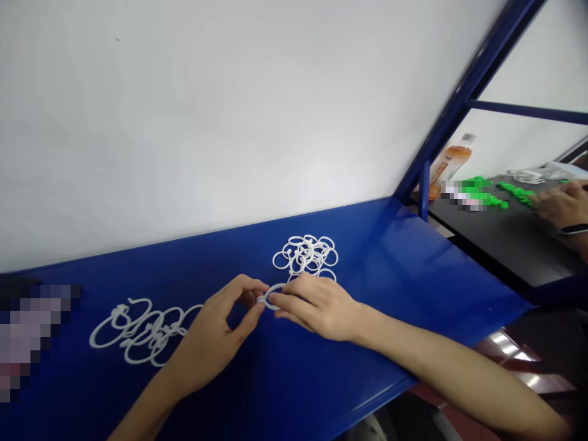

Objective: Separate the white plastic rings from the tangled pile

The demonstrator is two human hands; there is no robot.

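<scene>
Ring (276, 286) held over blue shelf (390, 263), white wall (206, 110) behind.

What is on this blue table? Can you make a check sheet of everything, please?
Surface: blue metal shelf, smooth, set against a white wall.
Job's things: one white ring pinched between both hands; a heap of white rings just behind it; a loose spread of white rings to the left.
Clutter: a blurred patch at the left edge, cannot tell what it is.
Grippers: left hand and right hand both grip the ring with their fingertips.
Cables: nothing seen.
Surroundings: blue frame post; a black table to the right with green pieces, an orange bottle and another person's hand.
</scene>
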